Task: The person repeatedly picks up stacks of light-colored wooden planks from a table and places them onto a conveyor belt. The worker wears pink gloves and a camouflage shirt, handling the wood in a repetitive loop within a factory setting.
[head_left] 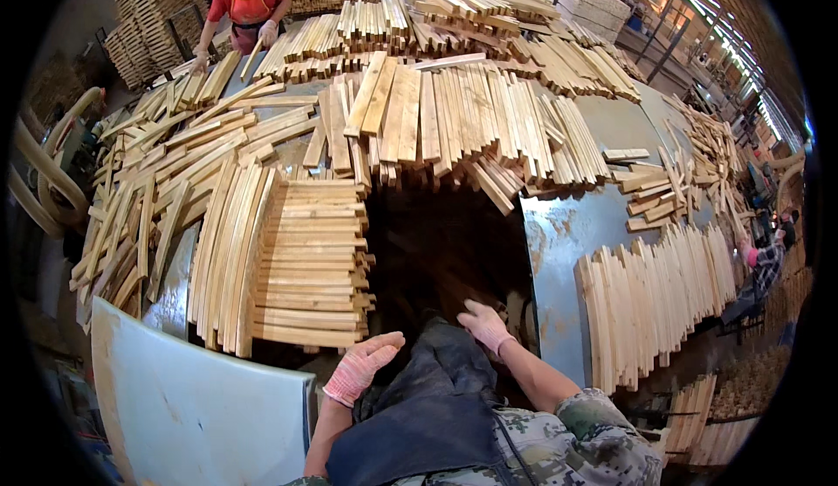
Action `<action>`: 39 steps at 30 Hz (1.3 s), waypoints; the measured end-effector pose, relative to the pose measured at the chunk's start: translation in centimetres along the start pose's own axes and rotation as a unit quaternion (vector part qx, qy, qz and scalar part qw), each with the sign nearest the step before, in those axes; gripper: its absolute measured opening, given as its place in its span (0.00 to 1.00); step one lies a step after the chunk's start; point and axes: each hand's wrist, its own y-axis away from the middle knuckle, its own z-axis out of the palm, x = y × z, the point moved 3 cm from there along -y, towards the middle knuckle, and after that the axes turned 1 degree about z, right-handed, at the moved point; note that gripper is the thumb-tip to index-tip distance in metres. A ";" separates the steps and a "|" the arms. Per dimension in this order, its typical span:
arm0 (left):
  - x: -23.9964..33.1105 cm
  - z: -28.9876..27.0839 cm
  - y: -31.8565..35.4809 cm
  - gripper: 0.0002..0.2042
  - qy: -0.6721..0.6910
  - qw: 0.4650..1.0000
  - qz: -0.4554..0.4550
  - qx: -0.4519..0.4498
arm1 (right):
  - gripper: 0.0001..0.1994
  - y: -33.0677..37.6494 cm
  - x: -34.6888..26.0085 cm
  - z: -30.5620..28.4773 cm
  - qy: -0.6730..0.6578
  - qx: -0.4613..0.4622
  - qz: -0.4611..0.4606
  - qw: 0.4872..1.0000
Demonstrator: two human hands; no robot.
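Observation:
My left hand point(363, 369), in a pink-and-white knit glove, is held in front of my dark apron point(419, 434). Its fingers are stretched out and nothing is in them. Just beyond it lies a stack of wooden strips point(310, 263), set side by side with their ends toward the dark gap. My right hand point(485, 325), in a pale pink glove, hovers over the dark gap point(445, 242) in the table, fingers apart and empty. Across the gap's far side, a wide row of wooden strips point(489, 119) overhangs its edge.
Loose strips point(157, 154) lie jumbled at the left. A neat row of strips point(659, 298) rests on the metal tabletop point(559, 268) at right. A blue-grey panel point(201, 399) stands near left. Far left, a co-worker in red point(249, 2) handles strips; another person point(768, 259) is far right.

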 end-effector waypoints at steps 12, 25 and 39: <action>25.8 -8.8 -35.4 0.45 -0.436 0.853 0.079 0.276 | 0.43 -29.6 -33.3 -8.5 0.133 0.077 -0.097 0.983; 31.4 -14.7 -58.1 0.60 -0.550 0.775 -0.051 0.305 | 0.38 -37.1 -35.7 -11.0 0.130 -0.111 0.000 0.985; 33.1 -7.0 -53.6 0.52 -0.524 0.804 -0.147 0.240 | 0.50 -40.1 -33.9 -9.4 -0.117 -0.092 0.027 0.988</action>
